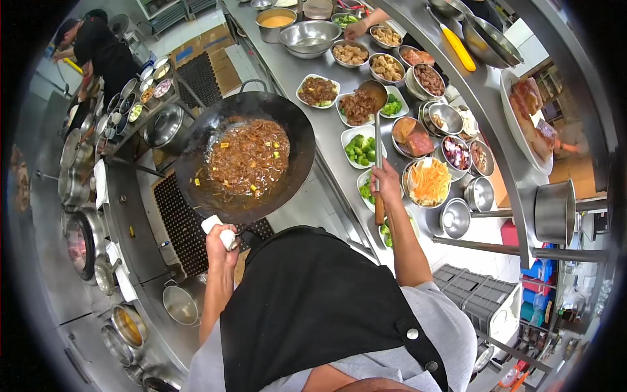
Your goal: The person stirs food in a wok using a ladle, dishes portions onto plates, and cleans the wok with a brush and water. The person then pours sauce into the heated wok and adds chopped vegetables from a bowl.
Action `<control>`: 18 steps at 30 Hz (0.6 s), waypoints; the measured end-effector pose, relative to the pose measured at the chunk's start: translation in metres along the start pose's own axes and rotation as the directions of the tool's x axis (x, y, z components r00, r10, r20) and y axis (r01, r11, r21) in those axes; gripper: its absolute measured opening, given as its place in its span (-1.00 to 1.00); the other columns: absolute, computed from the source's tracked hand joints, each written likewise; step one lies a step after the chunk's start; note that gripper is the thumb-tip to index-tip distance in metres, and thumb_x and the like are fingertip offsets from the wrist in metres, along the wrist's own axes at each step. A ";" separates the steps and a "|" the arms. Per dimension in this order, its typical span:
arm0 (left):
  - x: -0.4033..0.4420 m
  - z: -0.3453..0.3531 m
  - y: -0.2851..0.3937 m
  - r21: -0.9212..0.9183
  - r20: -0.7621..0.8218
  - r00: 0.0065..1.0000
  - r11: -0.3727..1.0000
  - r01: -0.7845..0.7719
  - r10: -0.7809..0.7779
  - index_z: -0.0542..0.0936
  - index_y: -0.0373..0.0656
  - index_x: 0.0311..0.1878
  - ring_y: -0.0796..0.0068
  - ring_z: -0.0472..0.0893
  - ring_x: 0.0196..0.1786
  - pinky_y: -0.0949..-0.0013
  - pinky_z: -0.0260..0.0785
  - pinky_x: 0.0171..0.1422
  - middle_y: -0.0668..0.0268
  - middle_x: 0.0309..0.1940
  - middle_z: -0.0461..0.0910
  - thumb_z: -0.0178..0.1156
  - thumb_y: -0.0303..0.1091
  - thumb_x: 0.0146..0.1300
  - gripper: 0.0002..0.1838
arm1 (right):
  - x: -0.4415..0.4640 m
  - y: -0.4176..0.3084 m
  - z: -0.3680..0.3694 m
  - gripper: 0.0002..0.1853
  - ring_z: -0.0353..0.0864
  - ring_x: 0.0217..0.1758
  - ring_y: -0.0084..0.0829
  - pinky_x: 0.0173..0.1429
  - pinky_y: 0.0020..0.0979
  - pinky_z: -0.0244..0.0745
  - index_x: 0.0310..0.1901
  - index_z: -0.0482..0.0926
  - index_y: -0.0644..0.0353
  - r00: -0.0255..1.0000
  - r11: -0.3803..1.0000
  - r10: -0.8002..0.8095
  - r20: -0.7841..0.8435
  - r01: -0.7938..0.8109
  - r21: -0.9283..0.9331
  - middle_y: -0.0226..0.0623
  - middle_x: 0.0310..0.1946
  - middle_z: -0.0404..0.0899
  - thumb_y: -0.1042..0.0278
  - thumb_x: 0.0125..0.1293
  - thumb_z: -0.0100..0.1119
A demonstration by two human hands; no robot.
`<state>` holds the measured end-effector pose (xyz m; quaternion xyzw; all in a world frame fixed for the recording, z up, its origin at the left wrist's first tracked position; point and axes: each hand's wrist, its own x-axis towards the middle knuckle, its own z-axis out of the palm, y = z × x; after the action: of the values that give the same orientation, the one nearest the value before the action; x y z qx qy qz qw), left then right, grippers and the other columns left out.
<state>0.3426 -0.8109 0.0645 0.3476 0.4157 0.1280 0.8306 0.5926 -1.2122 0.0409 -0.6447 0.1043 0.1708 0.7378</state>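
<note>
My left hand (pixel 223 245) is closed around the handle of a large black wok (pixel 297 140), with a folded white cloth (pixel 219 230) at the grip. Sauced meat with yellow and green pieces (pixel 248 157) lies in the wok. My right hand (pixel 386 181) grips the long handle of a ladle (pixel 373 95). The ladle's bowl is over a white dish heaped with sauced meat (pixel 357 108). Left of it stands another dish of meat over greens (pixel 318 91). Below are white dishes of broccoli (pixel 359 149).
Bowls of shredded carrot (pixel 429 181), fried pieces (pixel 349 53) and raw meat (pixel 413 136) crowd the steel counter (pixel 277 55). Another person's hand (pixel 356 29) reaches in at the back. A co-worker in black (pixel 104 55) stands far left. A steel shelf (pixel 483 98) overhangs the right.
</note>
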 end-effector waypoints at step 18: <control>-0.007 0.003 -0.006 0.045 -0.015 1.000 0.999 0.017 -0.017 0.49 -0.07 -0.27 0.42 0.56 -0.51 0.36 0.33 -0.54 0.26 -0.48 0.60 0.19 -0.39 0.13 -0.89 | 0.017 0.003 -0.013 -0.77 0.36 -0.65 -0.59 -0.60 -0.50 0.25 0.15 0.41 -0.08 0.996 0.949 0.035 0.082 -0.059 0.308 -0.52 -0.52 0.38 0.30 0.53 0.07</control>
<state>0.3404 -0.8205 0.0656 0.3620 0.4275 0.1140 0.8205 0.6073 -1.2224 0.0296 -0.5112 0.1169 0.1940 0.8291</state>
